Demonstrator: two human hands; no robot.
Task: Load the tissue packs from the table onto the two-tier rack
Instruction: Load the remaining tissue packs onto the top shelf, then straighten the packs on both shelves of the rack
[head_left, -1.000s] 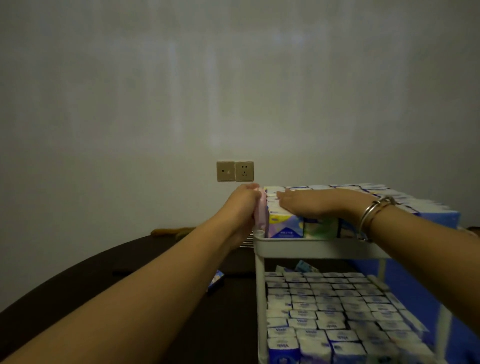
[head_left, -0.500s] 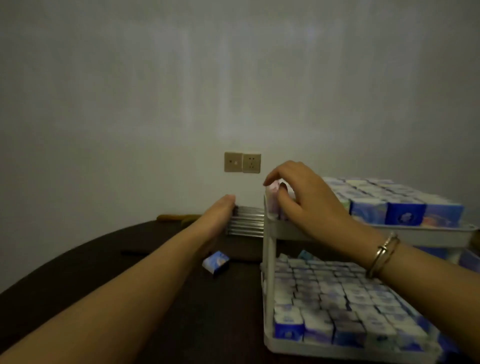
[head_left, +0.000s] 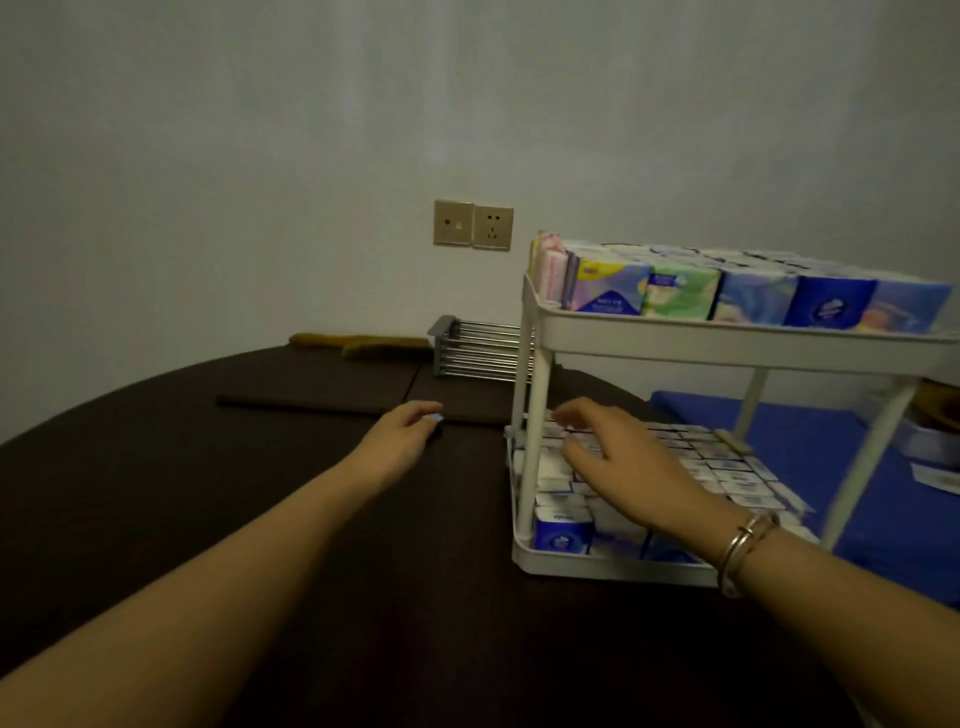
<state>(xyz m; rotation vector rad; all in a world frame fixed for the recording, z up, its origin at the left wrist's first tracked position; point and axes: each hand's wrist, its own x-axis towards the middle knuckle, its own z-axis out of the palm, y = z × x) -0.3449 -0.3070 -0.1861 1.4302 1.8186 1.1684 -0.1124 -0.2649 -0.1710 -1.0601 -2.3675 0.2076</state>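
I am bringing both hands down from the top shelf, where half a second ago my right hand (head_left: 618, 457) was tucking a pink pack into the corner of the two-tier rack (head_left: 535, 374); that pack is now standing upright at the shelf's left end, so the upper tier is looking full. My left hand (head_left: 402, 434) is reaching out over the dark table (head_left: 208, 493) and closing on the last loose tissue pack (head_left: 437, 417), the small blue one lying just left of the rack; my fingertips are touching it, and I cannot tell whether they are gripping it yet. My right hand is hovering over the lower tier with fingers spread and relaxed, holding nothing. I am judging that this loose pack is the only one left on the table, so seating it in the rack should be finishing the job
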